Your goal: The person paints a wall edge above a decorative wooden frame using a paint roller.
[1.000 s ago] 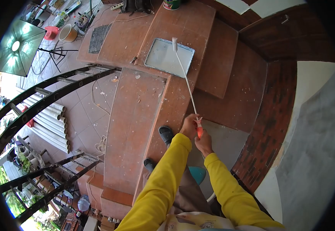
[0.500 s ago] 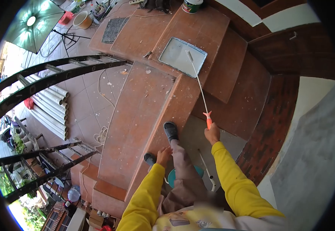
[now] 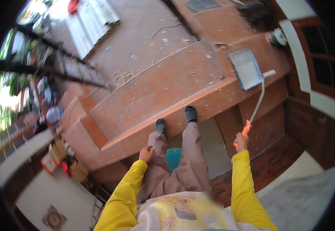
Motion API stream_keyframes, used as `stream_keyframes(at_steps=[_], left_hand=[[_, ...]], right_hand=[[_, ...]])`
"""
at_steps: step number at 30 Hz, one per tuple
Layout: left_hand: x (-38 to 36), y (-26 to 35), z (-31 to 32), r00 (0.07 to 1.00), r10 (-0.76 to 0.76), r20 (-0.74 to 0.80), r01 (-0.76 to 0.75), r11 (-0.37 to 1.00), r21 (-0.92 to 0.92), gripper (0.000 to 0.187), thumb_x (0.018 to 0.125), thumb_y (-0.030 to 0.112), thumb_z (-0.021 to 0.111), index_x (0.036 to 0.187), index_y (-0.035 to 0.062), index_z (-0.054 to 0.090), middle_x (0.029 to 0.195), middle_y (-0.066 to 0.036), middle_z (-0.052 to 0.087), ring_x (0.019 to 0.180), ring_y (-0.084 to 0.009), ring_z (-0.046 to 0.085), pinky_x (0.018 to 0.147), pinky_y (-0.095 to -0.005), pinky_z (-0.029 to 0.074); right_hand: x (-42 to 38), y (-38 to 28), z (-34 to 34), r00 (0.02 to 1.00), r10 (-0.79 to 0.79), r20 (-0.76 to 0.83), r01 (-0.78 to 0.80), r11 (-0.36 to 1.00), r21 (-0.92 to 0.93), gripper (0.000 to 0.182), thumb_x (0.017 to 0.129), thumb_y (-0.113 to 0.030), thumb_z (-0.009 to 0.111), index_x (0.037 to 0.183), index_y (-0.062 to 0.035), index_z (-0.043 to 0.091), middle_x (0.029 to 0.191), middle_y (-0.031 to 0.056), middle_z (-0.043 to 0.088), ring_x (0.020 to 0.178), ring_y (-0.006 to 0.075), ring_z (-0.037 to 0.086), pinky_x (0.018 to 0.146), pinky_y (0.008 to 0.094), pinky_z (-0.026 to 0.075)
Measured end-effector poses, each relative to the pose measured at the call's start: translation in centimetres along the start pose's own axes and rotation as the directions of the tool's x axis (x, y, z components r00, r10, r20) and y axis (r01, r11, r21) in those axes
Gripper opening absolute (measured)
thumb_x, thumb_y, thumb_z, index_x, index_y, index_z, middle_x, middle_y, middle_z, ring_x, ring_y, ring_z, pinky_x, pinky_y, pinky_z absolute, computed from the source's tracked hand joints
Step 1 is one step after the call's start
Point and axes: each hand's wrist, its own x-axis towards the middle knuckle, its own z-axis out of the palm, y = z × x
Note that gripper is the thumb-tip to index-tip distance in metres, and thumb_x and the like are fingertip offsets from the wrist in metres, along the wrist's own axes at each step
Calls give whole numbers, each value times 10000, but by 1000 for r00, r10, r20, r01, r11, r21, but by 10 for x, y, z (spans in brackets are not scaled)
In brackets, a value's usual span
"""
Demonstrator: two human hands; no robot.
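My right hand [image 3: 242, 142] is closed around the orange handle of a paint roller [image 3: 257, 102]. The roller's thin rod runs up and away to a white roller head, which overlaps the near right edge of the paint tray [image 3: 258, 67]. Pale paint lies in that blue-rimmed tray on the brown ledge. My left hand [image 3: 147, 154] is beside my left trouser leg [image 3: 156, 159], fingers curled in with nothing visible in them.
My feet, in dark shoes, are on the brown ledge [image 3: 144, 133]. Behind my legs is a teal round thing [image 3: 173, 158]. A paint can [image 3: 276, 37] stands beyond the tray. Dark ladder rails [image 3: 59, 75], white pipes [image 3: 88, 29] and a coiled cord [image 3: 124, 77] are at the left.
The view has swung to the left, so the tray now appears farther right. The roller head has moved from inside the tray to its near right edge. My left foot shows more fully.
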Motion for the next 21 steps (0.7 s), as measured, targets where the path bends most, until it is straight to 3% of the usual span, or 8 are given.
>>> stream_keyframes(at_steps=[2,4,6,8,11,13,16,21], left_hand=[[-20,-24,-1,999,-27,-25,27,1000,-15,461,870,333,549,1158,-18,628,1059,-245,665,1033,-373,631,923,-399,481],[-36,-49,13,998,-46,-45,46,999,-9,466,873,336,550,1167,-18,621,1077,-246,658,1045,-384,620,935,-405,475],[-60,-54,24,991,-129,24,131,980,-150,478,878,356,552,1181,-9,613,1153,-248,625,1104,-394,579,982,-409,442],[-71,-83,64,997,-32,-77,16,980,-198,500,880,380,558,1195,-5,603,1207,-248,589,1146,-397,543,1015,-409,410],[-111,-71,89,963,-228,-146,191,955,-227,527,866,398,580,1286,81,559,1355,-206,481,1264,-378,438,1047,-469,366],[-123,-79,105,926,-339,-163,284,915,-287,540,856,408,590,1324,146,534,1435,-178,402,1328,-368,357,1061,-506,339],[-136,-110,131,877,-447,-176,308,804,-509,528,856,399,595,1313,140,543,1431,-178,411,1326,-368,364,1064,-495,340],[-144,-162,117,790,-505,-349,25,595,-803,433,855,307,624,1183,24,618,1182,-173,631,1127,-317,582,1000,-364,433]], right_hand=[[-27,15,-9,998,5,59,-8,998,58,134,859,-101,550,795,-140,439,609,-45,391,418,57,359,334,216,282],[-51,31,-18,997,6,79,-4,1000,-26,160,871,-134,562,767,-166,444,572,-54,383,399,62,350,329,222,273],[-67,46,-34,986,2,165,22,989,-144,136,846,-141,592,788,-167,472,521,-47,360,353,81,352,318,238,291],[-80,51,-48,979,13,202,48,955,-294,161,825,-86,588,877,-151,451,568,-30,416,377,90,393,330,251,336],[-83,42,-62,926,-52,373,253,820,-513,144,762,-53,565,821,-117,450,563,1,440,368,107,412,323,264,355],[-89,25,-40,868,-63,493,395,688,-608,133,740,-49,558,788,-102,447,555,13,446,364,116,422,322,266,359],[-131,-12,10,799,31,601,516,480,-710,139,707,-38,553,759,-86,434,548,23,451,357,124,429,325,268,369],[-204,-34,134,579,227,783,758,204,-620,135,666,-19,549,731,-76,446,529,29,450,343,137,432,331,275,381]])
